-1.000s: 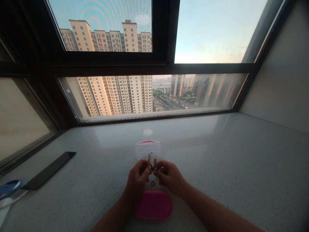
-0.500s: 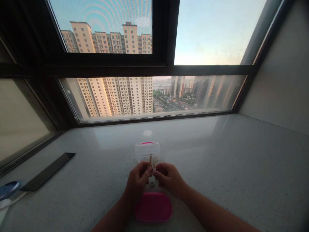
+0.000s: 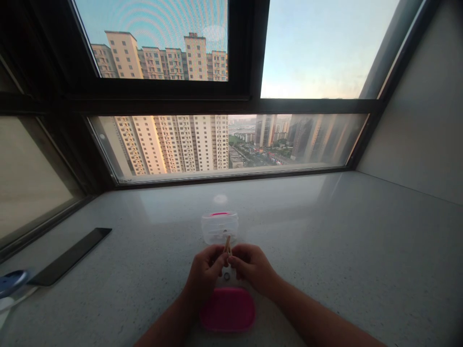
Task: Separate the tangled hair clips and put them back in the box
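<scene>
My left hand (image 3: 205, 272) and my right hand (image 3: 251, 266) meet over a pale stone sill, fingers pinched together. Between them they hold small wooden sticks (image 3: 227, 244) that stand up side by side, touching. A small metal ring (image 3: 226, 276) lies on the sill just below my fingertips. A clear plastic box (image 3: 219, 226) with something pink inside stands right behind the sticks. A pink oval lid (image 3: 227, 309) lies flat under my wrists.
A dark flat strip (image 3: 68, 257) lies on the sill at the left. A blue and white object (image 3: 10, 285) sits at the far left edge. A large window (image 3: 231, 140) with dark frames closes the back, and a grey wall (image 3: 415, 130) rises at the right.
The two wooden sticks stood apart a second ago; my fingers have brought them together into one upright pair. My hands have stayed in place.
</scene>
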`<state>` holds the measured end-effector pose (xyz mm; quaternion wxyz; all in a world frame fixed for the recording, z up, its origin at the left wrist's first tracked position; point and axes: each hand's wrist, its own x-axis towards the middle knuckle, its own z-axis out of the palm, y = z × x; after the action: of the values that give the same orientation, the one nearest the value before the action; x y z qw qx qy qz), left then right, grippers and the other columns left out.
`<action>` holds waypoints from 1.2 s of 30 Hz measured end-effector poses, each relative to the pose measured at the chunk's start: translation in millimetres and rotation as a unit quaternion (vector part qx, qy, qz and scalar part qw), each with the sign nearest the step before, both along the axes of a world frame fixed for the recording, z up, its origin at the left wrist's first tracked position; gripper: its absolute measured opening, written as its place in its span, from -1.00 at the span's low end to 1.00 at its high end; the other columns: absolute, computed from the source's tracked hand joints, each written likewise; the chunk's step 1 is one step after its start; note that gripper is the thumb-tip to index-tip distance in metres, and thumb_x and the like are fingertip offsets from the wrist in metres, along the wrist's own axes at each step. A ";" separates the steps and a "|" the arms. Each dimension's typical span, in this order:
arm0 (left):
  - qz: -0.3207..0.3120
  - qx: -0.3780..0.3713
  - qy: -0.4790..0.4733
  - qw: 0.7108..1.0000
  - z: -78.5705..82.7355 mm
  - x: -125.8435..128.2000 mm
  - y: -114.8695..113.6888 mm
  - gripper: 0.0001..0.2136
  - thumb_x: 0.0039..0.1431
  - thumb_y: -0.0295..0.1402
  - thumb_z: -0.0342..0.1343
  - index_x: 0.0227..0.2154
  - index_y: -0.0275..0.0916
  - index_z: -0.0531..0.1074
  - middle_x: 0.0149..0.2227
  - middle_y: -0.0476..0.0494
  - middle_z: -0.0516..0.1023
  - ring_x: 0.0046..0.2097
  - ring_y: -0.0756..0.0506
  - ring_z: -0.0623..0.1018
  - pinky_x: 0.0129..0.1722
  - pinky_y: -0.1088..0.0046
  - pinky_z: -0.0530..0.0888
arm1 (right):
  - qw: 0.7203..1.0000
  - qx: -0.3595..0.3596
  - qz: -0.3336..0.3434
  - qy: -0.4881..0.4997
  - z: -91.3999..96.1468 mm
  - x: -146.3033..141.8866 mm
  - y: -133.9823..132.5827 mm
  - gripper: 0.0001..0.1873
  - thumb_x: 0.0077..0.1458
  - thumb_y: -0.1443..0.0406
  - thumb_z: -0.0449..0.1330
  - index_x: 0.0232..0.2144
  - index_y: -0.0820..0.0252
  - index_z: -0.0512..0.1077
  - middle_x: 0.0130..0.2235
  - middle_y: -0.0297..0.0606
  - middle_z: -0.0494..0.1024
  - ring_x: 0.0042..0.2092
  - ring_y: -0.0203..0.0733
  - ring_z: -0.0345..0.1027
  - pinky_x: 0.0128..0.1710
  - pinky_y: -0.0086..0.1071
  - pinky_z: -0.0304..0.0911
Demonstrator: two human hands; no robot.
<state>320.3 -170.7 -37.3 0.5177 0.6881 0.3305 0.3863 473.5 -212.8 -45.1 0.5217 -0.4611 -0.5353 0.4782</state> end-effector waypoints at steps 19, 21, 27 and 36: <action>-0.007 0.000 -0.006 1.000 -1.8 0.4 -0.6 -0.82 0.13 -0.34 0.04 -0.30 -0.33 0.46 -0.50 -0.02 0.39 -0.50 0.05 0.34 -0.54 0.58 0.31 | 1.000 0.007 0.006 0.011 0.9 -0.2 0.1 -0.75 0.00 0.19 0.23 -0.41 0.32 0.45 -0.55 -0.38 0.37 -0.62 -0.42 0.19 -0.65 -0.55 0.14; -0.007 0.000 -0.005 1.000 -1.3 0.6 -0.5 -0.82 0.13 -0.34 0.04 -0.30 -0.33 0.45 -0.49 -0.02 0.40 -0.50 0.05 0.34 -0.54 0.58 0.31 | 1.000 0.008 0.008 0.011 -0.8 -0.1 0.6 -0.76 0.00 0.20 0.23 -0.40 0.32 0.45 -0.55 -0.38 0.36 -0.61 -0.42 0.19 -0.64 -0.54 0.14; -0.004 -0.001 -0.007 1.000 -1.4 1.2 1.3 -0.83 0.12 -0.34 0.04 -0.33 -0.33 0.45 -0.50 -0.03 0.39 -0.51 0.05 0.34 -0.55 0.58 0.31 | 1.000 0.012 0.009 0.022 -1.8 0.2 1.8 -0.77 0.00 0.20 0.23 -0.40 0.32 0.45 -0.54 -0.38 0.37 -0.62 -0.43 0.19 -0.66 -0.55 0.12; -0.005 0.000 -0.015 1.000 1.8 1.2 -1.7 -0.82 0.13 -0.29 0.05 -0.34 -0.31 0.44 -0.50 -0.03 0.40 -0.51 0.05 0.34 -0.55 0.59 0.31 | 0.999 0.014 0.014 0.038 -0.6 0.1 2.6 -0.77 0.00 0.20 0.23 -0.39 0.30 0.46 -0.51 -0.37 0.39 -0.65 -0.45 0.19 -0.68 -0.56 0.10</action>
<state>321.5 -172.4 -35.5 0.5245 0.6838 0.3190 0.3943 473.6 -210.2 -45.8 0.5408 -0.4279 -0.5283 0.4954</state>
